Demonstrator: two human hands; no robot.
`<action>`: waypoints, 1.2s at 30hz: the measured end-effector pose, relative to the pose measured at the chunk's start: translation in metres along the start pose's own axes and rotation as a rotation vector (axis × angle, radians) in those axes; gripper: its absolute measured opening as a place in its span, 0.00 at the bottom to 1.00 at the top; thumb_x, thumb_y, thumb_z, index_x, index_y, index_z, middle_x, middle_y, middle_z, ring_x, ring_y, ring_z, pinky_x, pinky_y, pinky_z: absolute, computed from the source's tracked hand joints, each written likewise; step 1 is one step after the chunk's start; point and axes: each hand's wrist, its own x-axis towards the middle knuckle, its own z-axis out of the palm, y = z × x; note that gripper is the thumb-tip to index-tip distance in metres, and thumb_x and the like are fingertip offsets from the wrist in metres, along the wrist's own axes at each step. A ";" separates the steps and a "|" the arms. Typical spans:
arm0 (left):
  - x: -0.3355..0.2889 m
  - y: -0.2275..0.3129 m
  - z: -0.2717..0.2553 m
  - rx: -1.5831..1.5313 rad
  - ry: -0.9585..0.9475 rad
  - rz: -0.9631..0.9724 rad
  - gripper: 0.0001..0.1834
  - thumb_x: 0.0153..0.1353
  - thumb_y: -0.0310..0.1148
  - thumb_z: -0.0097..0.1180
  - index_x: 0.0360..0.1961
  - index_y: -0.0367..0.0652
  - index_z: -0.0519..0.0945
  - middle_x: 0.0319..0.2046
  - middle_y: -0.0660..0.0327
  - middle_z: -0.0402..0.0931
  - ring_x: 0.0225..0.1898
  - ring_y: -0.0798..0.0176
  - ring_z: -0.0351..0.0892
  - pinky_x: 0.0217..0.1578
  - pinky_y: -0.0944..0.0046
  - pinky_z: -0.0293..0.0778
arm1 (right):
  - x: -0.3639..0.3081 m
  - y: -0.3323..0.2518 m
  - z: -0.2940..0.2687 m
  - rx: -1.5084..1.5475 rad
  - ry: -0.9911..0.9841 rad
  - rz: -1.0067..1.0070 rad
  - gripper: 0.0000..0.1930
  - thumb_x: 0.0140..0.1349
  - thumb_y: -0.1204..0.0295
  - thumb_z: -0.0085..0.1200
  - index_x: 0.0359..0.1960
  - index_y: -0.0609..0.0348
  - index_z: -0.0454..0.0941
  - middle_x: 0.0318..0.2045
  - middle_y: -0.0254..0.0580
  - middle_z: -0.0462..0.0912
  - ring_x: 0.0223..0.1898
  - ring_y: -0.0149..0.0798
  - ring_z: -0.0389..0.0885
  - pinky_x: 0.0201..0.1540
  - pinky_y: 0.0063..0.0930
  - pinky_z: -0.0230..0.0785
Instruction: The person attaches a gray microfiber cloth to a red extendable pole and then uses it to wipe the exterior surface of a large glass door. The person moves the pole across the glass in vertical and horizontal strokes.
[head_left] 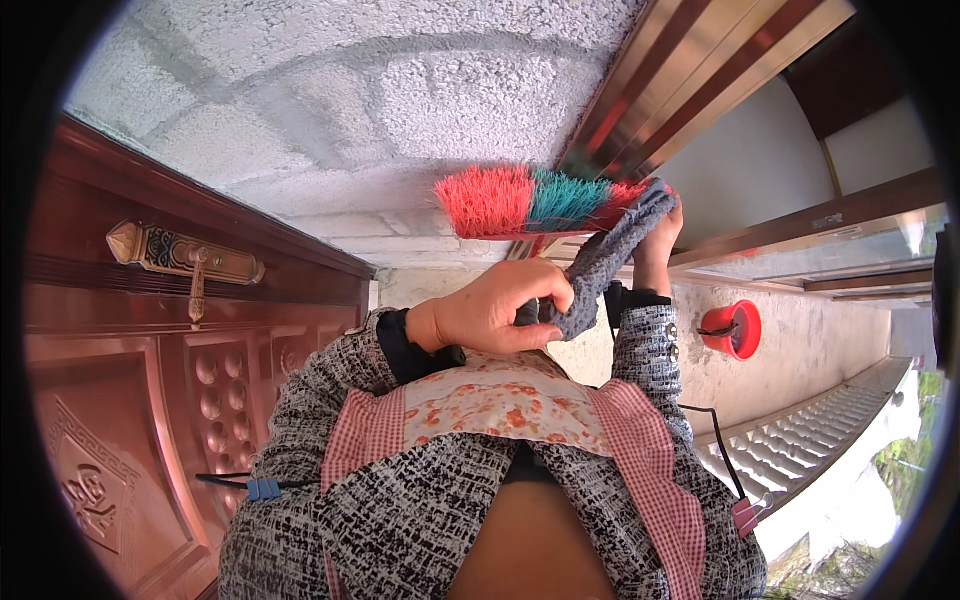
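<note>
A dark grey cloth [610, 262], folded into a long strip, runs between my two hands. My left hand [505, 300] pinches its lower end with fingers and thumb curled. Higher up and to the right, my right hand [662, 240] grips the other end, its fingers partly covered by the cloth. Behind the cloth is a broom head [530, 203] with red and teal bristles fanning upward. Its right end reaches the cloth by my right hand; whether that hand also touches it is hidden. No handle can be made out clearly.
At the left stands a reddish-brown panelled door [130, 400] with an ornate handle [195, 260]. A rough white wall [450, 100] meets a brown metal frame [680, 80]. On the floor at right sits a red bucket [755, 330] with something dark inside. Beyond it runs a balustrade [800, 430].
</note>
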 end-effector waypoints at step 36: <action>-0.053 -0.126 -0.055 0.426 1.224 -0.524 0.20 0.71 0.33 0.58 0.61 0.37 0.78 0.36 0.56 0.80 0.35 0.60 0.78 0.41 0.57 0.76 | -0.056 -0.013 0.035 -0.336 0.055 -0.284 0.16 0.65 0.87 0.48 0.51 0.61 0.79 0.42 0.36 0.84 0.45 0.32 0.81 0.53 0.29 0.74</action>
